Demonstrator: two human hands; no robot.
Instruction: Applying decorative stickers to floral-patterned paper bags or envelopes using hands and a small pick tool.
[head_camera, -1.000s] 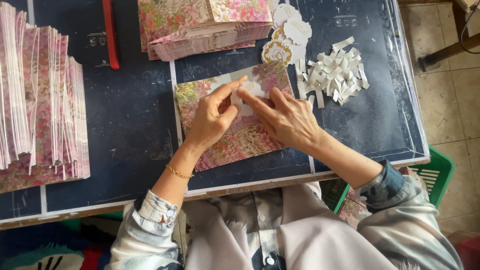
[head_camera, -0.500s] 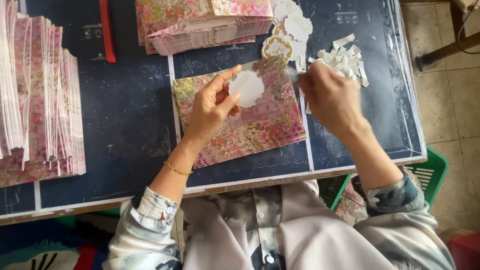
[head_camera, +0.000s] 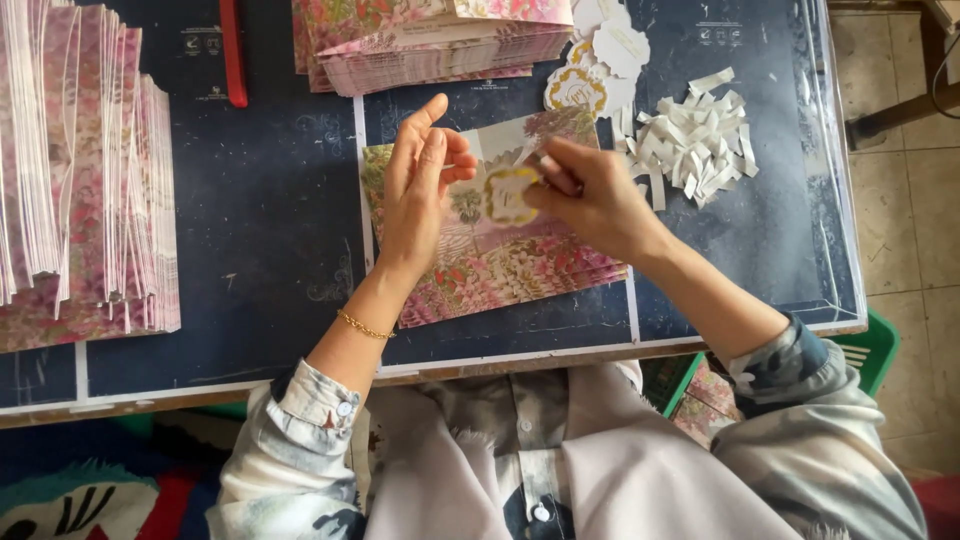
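Pinching the gold-rimmed label (head_camera: 510, 195) in my right hand (head_camera: 590, 200) fingertips above the floral card (head_camera: 500, 260) to line it up, left hand (head_camera: 420, 190) open-fingered, steadying the card edge.

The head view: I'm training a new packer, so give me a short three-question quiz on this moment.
1. True or false: the right hand holds a gold-edged sticker over the floral sheet.
2. The heap of white paper strips lies: A) by the left hand, B) to the right of the right hand, C) on the floor.
3. What thing lies at the top left of the dark table, beside the tall stack of floral sheets?

Key: 1 true. 2 B. 3 a red-handled tool; its kind cannot be told.
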